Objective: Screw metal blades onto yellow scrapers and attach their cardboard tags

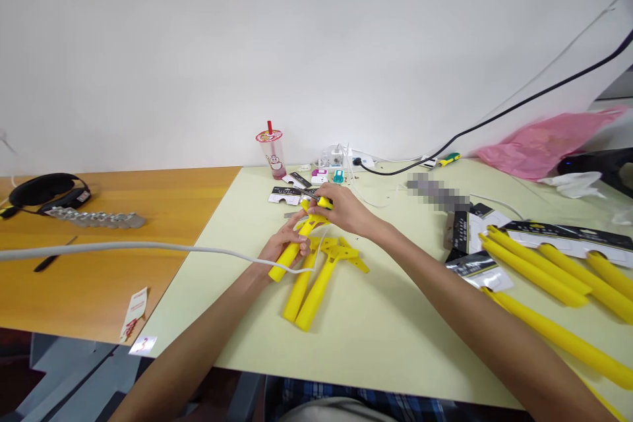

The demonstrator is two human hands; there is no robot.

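My left hand [287, 241] is closed around a yellow plastic handle with a forked head [285, 260], its tubular end pointing down toward me. Above it, my right hand [343, 208] grips a screwdriver [324, 202] with a yellow grip and a thin metal shaft. The shaft points left, close to the head of the held handle; fingers hide the exact contact. Two similar yellow handles [316, 293] lie side by side on the table, just right of my left hand. A thin white cable [198, 248] passes in front of my left hand.
Black-and-white cards [285, 195] lie behind my hands, near a drink cup [275, 155] and a power strip [341, 158]. More yellow tubes [568, 336] and packaging cards [568, 241] cover the right side. A black headset [49, 192] rests on the wooden table [173, 201] at left.
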